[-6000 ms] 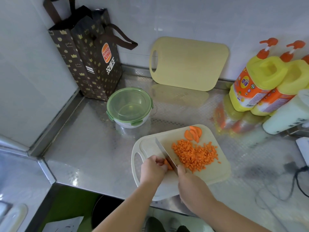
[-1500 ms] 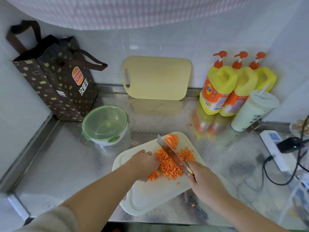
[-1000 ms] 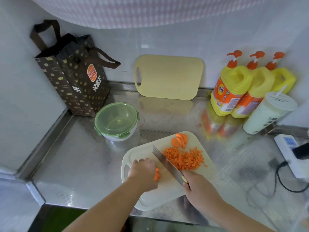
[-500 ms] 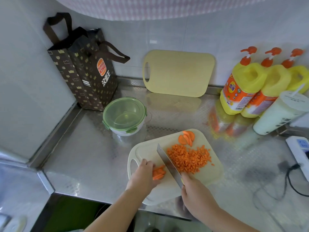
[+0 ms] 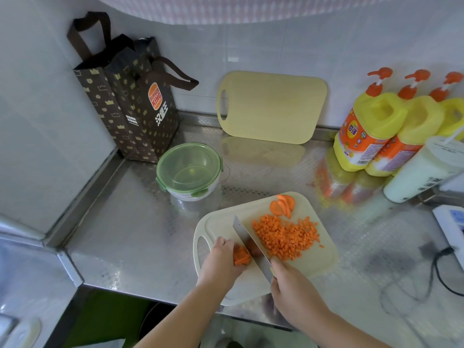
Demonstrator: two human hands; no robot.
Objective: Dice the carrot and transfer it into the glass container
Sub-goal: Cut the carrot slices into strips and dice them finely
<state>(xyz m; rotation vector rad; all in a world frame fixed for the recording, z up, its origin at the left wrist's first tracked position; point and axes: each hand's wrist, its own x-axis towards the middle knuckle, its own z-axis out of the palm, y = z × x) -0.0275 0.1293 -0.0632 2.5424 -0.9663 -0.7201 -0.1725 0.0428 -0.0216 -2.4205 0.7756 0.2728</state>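
A pale cutting board [image 5: 324, 262] lies near the counter's front edge. On it sits a heap of diced carrot [image 5: 285, 236] with a few half-round carrot slices [image 5: 282, 205] behind it. My left hand [image 5: 222, 259] pins a small stack of carrot strips [image 5: 241, 256] with curled fingers. My right hand [image 5: 292, 290] grips the handle of a knife [image 5: 251, 244], whose blade stands edge-down right next to the strips. The round glass container [image 5: 189, 170] stands behind the board to the left with its green lid clipped on.
A dark paper bag [image 5: 128, 101] stands in the back left corner. A second yellow cutting board [image 5: 272, 106] leans on the wall. Yellow pump bottles [image 5: 371, 129] and a white drink cup [image 5: 421, 172] crowd the right. A power strip [image 5: 452, 222] and cables lie at far right.
The knife swept the dice into a heap on the right, then came back beside the strips under my left hand. The camera view has shifted slightly.
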